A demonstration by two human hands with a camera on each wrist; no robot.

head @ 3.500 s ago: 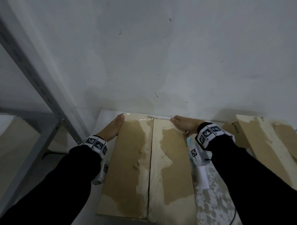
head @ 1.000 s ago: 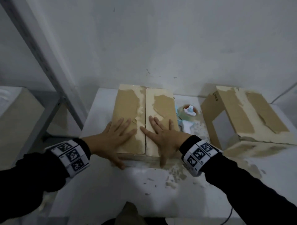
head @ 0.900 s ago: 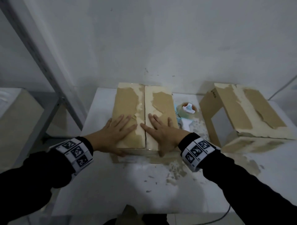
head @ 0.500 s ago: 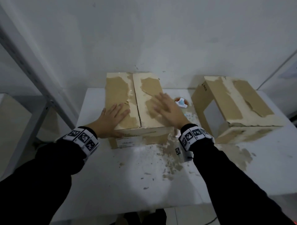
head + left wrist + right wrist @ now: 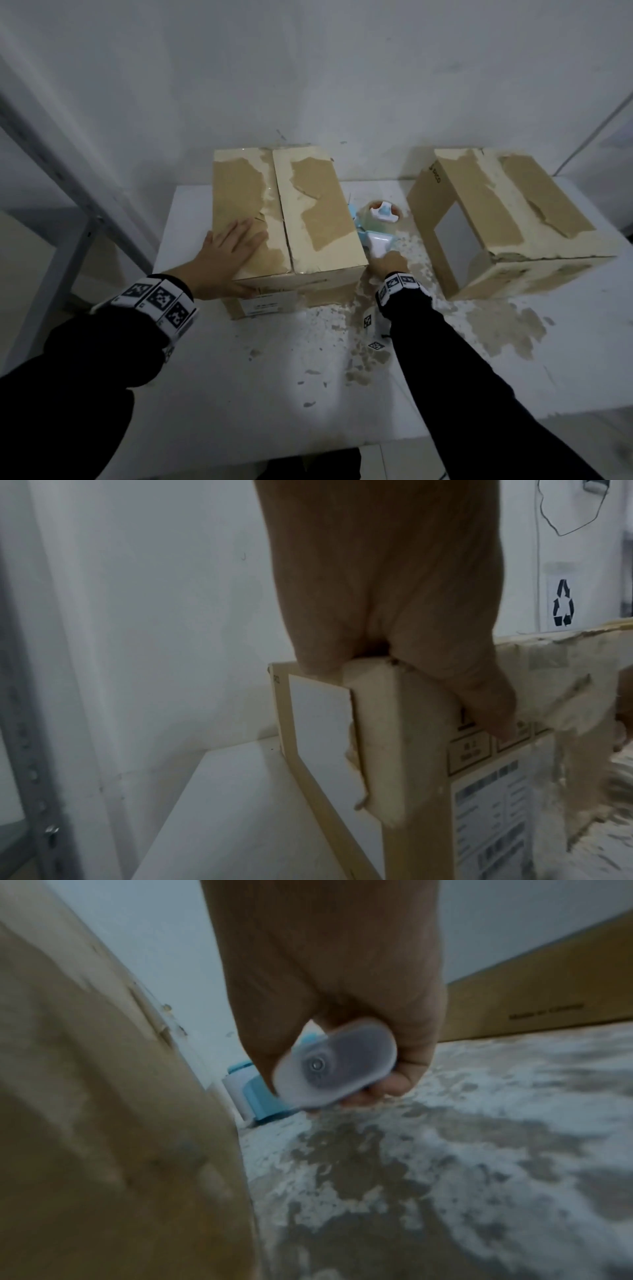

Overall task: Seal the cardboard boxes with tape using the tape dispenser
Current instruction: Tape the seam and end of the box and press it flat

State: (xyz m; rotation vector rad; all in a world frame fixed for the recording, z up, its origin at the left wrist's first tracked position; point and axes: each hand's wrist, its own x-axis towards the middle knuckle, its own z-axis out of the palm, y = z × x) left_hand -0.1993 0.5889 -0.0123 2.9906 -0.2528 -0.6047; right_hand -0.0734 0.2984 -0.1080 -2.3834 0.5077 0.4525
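Note:
A worn cardboard box (image 5: 308,219) with two closed top flaps stands at the table's back centre. My left hand (image 5: 229,253) lies flat on its left flap, fingers spread, thumb (image 5: 486,712) hanging down the front face. Just right of this box lies the white and blue tape dispenser (image 5: 378,226) with its tape roll. My right hand (image 5: 388,263) is curled round the dispenser's white handle (image 5: 334,1074), low on the table. A second cardboard box (image 5: 513,219) lies on its side at the right, its open end facing left.
The white table (image 5: 274,387) is littered with torn cardboard scraps and brown residue around the boxes. A grey metal shelf upright (image 5: 65,178) slants at the left. The wall stands directly behind the boxes.
My right hand has left the box top and dropped to its right side, closing round the dispenser handle. My left hand has stayed flat on the left flap.

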